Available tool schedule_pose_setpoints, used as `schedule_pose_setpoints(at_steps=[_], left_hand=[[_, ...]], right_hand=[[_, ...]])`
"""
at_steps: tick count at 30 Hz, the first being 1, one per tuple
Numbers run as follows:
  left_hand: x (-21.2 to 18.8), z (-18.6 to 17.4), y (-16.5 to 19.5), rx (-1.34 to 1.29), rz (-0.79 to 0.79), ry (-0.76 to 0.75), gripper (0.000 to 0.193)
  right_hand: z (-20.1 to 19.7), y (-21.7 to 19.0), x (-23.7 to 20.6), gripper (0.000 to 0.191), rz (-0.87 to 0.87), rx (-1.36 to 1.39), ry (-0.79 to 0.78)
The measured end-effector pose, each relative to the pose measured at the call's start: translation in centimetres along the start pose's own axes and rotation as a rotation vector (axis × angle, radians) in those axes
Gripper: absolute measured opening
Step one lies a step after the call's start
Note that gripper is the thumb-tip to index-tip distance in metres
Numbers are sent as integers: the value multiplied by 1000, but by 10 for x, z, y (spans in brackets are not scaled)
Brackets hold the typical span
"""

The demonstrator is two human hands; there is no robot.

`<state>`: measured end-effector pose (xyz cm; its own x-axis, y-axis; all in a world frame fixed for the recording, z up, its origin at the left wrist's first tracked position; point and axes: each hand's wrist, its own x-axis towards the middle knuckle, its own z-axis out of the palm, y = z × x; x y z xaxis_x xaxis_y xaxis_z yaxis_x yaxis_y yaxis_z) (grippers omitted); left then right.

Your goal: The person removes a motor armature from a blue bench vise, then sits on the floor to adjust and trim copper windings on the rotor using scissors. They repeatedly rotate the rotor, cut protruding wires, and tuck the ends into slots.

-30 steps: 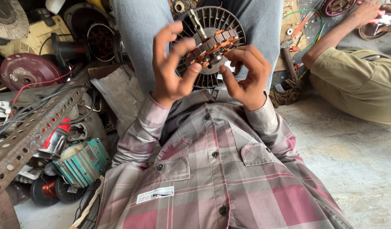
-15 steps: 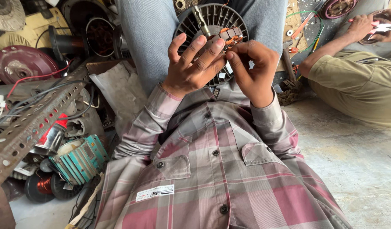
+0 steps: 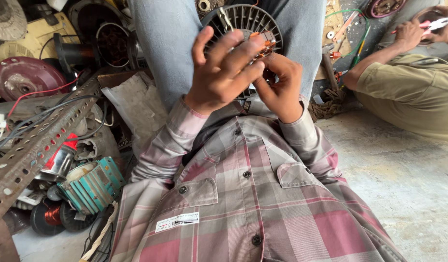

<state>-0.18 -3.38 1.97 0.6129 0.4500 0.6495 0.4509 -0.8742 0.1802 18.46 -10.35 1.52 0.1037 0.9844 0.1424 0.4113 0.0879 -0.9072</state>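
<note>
I sit in a plaid shirt and jeans and hold a small motor stator with copper windings (image 3: 264, 41) in front of my chest. My left hand (image 3: 223, 73) wraps over its top and left side, fingers bent across it. From below and the right, my right hand (image 3: 280, 86) grips the same part, which is mostly hidden by my fingers. Behind it, between my knees, lies a round grey finned motor cover (image 3: 248, 19).
A perforated rusty metal angle (image 3: 34, 145), a teal motor casing (image 3: 90, 184), a copper coil spool (image 3: 51, 216), a red round cover (image 3: 25, 77) and cables crowd the left. At the right a seated co-worker (image 3: 413, 92) holds pliers (image 3: 435, 24). Bare concrete floor (image 3: 403, 194) spreads right.
My hands have closed in around the stator and drawn it nearer my chest; my left fingers now cover most of it. The co-worker's hands have shifted slightly.
</note>
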Motion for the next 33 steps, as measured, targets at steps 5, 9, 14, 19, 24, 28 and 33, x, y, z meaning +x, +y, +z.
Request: schedule_pose_setpoints(at_steps=[5, 9, 14, 19, 24, 28, 33], left_hand=[[-6, -4, -6, -910, -823, 98, 66], [-18, 22, -19, -1018, -1135, -394, 80], [-28, 49, -22, -1633, -1033, -80, 88], [-30, 49, -1, -1475, -989, 35, 97], [-27, 29, 19, -1268, -869, 123, 96], [-25, 8, 34, -1220, -826, 178, 98], [-22, -5, 42, -1208, -801, 229, 100]], right_hand=[[-8, -15, 3, 27, -124, -57, 29], [3, -22, 11, 28, -188, -141, 67], [13, -22, 10, 11, -80, -162, 130], [9, -23, -4, 8, -69, -87, 130], [8, -30, -17, 10, 39, 218, 98], [3, -37, -26, 14, -90, 140, 69], [2, -40, -37, 15, -71, 196, 42]])
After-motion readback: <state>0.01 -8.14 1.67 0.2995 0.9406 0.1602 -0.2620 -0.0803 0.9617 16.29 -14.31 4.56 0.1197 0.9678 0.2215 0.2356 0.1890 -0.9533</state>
